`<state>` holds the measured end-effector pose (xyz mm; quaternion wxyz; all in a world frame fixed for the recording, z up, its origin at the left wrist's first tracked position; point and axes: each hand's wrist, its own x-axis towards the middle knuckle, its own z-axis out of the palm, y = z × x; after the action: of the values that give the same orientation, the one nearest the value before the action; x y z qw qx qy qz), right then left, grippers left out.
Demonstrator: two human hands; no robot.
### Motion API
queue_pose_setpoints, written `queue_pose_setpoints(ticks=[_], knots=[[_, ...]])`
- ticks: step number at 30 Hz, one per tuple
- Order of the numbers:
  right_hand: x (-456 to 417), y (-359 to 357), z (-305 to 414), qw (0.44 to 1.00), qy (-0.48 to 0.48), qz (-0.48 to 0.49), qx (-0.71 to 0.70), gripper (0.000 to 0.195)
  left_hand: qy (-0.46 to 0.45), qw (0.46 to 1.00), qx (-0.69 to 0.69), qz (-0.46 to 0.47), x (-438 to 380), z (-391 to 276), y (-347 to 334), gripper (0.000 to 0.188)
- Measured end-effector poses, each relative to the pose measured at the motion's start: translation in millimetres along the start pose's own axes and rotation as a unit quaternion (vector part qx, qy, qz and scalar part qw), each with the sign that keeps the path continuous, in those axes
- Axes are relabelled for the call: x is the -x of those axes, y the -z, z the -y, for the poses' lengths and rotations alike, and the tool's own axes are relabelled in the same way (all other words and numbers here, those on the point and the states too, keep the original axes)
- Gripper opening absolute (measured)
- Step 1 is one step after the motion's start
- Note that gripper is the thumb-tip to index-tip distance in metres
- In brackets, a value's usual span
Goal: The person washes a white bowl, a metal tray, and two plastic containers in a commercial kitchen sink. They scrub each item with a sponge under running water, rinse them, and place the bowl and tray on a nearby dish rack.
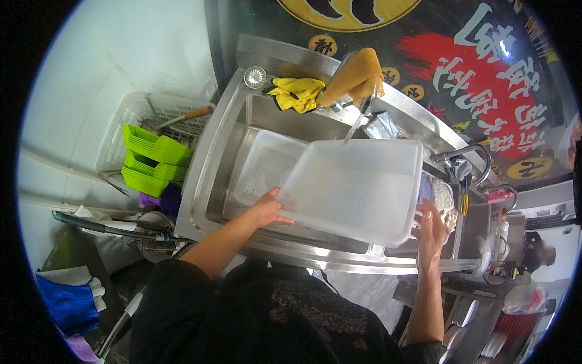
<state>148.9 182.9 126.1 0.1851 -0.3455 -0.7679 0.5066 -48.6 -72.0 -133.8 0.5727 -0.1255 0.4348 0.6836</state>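
A translucent white plastic tub point(354, 186) is held tilted above the stainless steel sink point(218, 177). My left hand point(267, 210) grips its lower left edge, thumb and fingers on either side of the rim. At the tub's right edge is my right hand point(431, 227), fingers bent by the rim; whether they grip it is unclear. What looks like a thin stream of water point(355, 126) comes from the tap behind and meets the tub's far edge. A second white tub point(268, 157) lies in the left basin, partly hidden by the first.
Yellow gloves point(298, 93), an orange cloth point(359, 77) over a tap and a metal strainer point(255, 78) sit along the back ledge. Pale food point(443, 200) fills part of the right basin. Green trays point(157, 154) are stacked at left. A person point(536, 250) is far right.
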Motion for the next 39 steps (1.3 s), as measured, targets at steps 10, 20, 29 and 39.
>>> queue_pose_setpoints(ticks=[10, 20, 29, 39], knots=[[-8, -40, 49, 0.963, 0.092, -0.004, 0.253, 0.022, -0.098, 0.975, -0.189, -0.059, -48, 22, -17, 0.028], [-21, -37, 61, 0.979, 0.067, -0.002, 0.193, 0.017, -0.075, 0.974, -0.201, -0.075, -105, -33, -31, 0.029], [-42, -51, -23, 0.995, 0.016, 0.060, 0.075, 0.021, -0.067, 0.962, -0.252, -0.082, -49, -27, 56, 0.027], [-52, -48, -94, 0.953, -0.225, 0.101, -0.177, 0.030, -0.121, 0.898, -0.393, -0.153, 65, -117, 23, 0.031]])
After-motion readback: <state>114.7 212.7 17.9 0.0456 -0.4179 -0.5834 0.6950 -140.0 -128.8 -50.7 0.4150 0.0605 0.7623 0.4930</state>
